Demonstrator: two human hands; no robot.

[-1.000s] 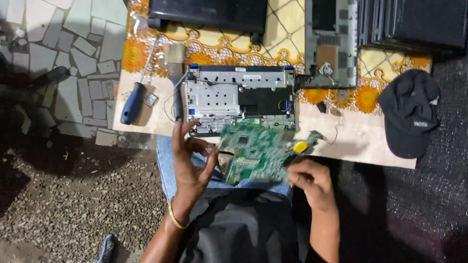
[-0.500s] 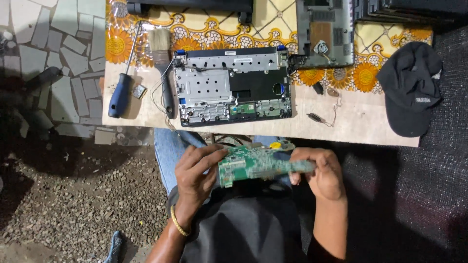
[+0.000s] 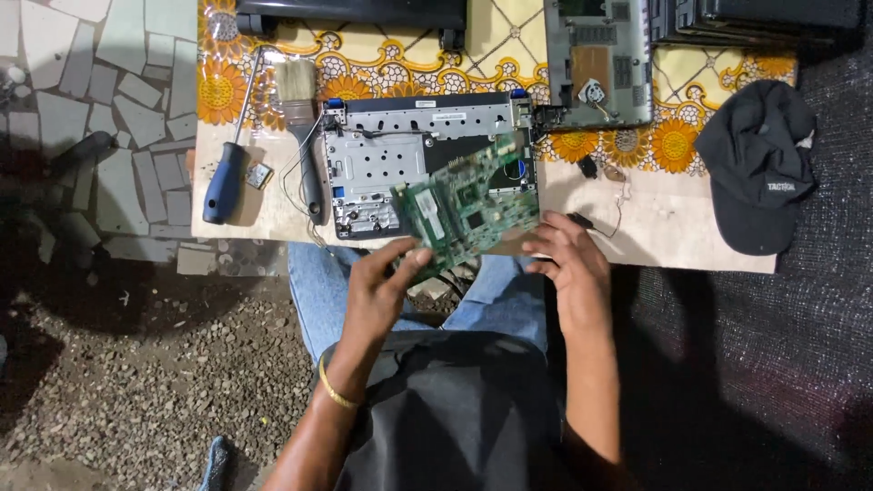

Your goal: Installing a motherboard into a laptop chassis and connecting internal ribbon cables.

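Centrally, the bench (image 3: 673, 241) carries an opened laptop chassis (image 3: 409, 159). Above its near edge, the green circuit board (image 3: 468, 205) is held tilted. Left hand (image 3: 377, 291) grips its lower left corner; right hand (image 3: 573, 268) supports its right edge, fingers curled.

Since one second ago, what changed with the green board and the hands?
The green board went from the lap up over the open laptop base. Left hand keeps its grip; right hand now sits at its right edge. Screwdriver, brush and cap lie as before.
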